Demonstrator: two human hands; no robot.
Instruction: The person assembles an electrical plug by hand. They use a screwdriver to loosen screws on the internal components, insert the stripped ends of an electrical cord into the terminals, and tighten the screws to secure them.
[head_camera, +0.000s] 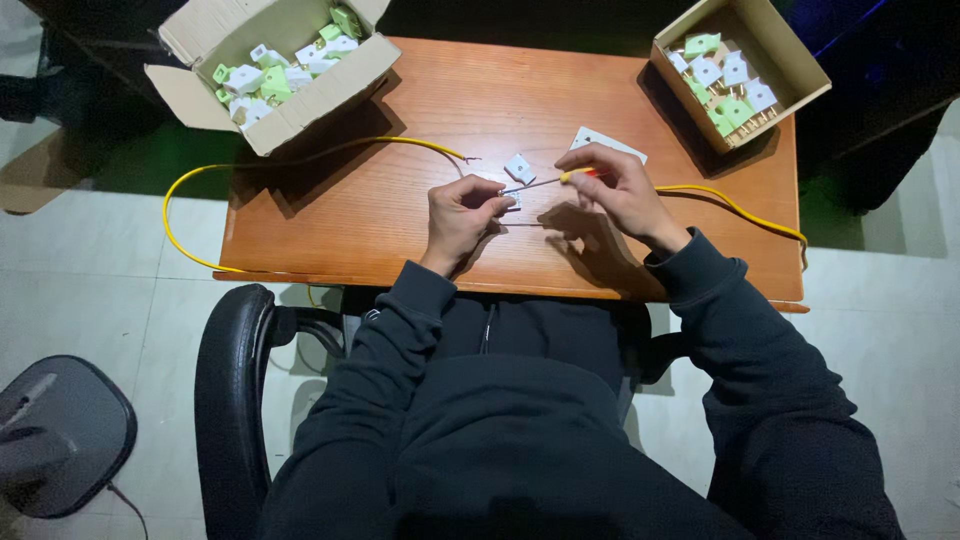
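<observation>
small assembly workshop | boxes (270, 70) of plug parts | wire (190, 180) on desk (400, 220)

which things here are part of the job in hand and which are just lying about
In use: left hand pinching a small white plug; right hand holding a screwdriver; yellow wire.

Lying about: loose plug, white plate, left box, right box, black chair.

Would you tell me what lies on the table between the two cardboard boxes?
In the head view, between the left box and right box: bare wooden table.
</observation>
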